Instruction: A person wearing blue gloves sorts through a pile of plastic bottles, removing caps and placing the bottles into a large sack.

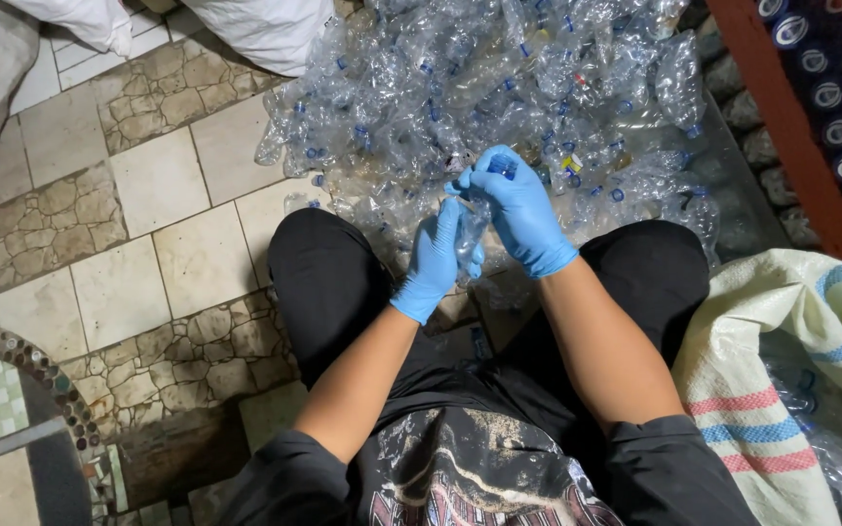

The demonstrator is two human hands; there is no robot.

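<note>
At nine o'clock, floor: tiled floor (148, 205) in beige squares and stone-pattern panels, bare beside the knees.

At eleven o'clock, sacks: white sacks (265, 29) lying at the upper edge, touching the heap's near corner.

At twelve o'clock, heap: pile of crushed clear bottles (499, 78), many with blue caps and neck rings, spread just beyond the knees.

At centre, left hand: left hand (438, 255) in a blue glove, fingers curled around the lower body of a clear plastic bottle (472, 226), clamping it upright.

At centre, bottle: held between both gloves above the lap, just short of the heap, body crumpled.

At one o'clock of centre, right hand: right hand (518, 209) in a blue glove, closed over the bottle's top, fingertips pinching around the blue cap (502, 168).

Step in hand, by judgement: loosening the cap or neck ring. Best done with a firm low grip by the left hand, a twist from the right fingertips only, bottle kept clear of the pile.

At four o'clock, sack: open woven sack (782, 341) with red and blue stripes, beside the right thigh, clear plastic inside.

At two o'clock, crates: stacked dark blue cans (830, 97) behind an orange rail.
</note>
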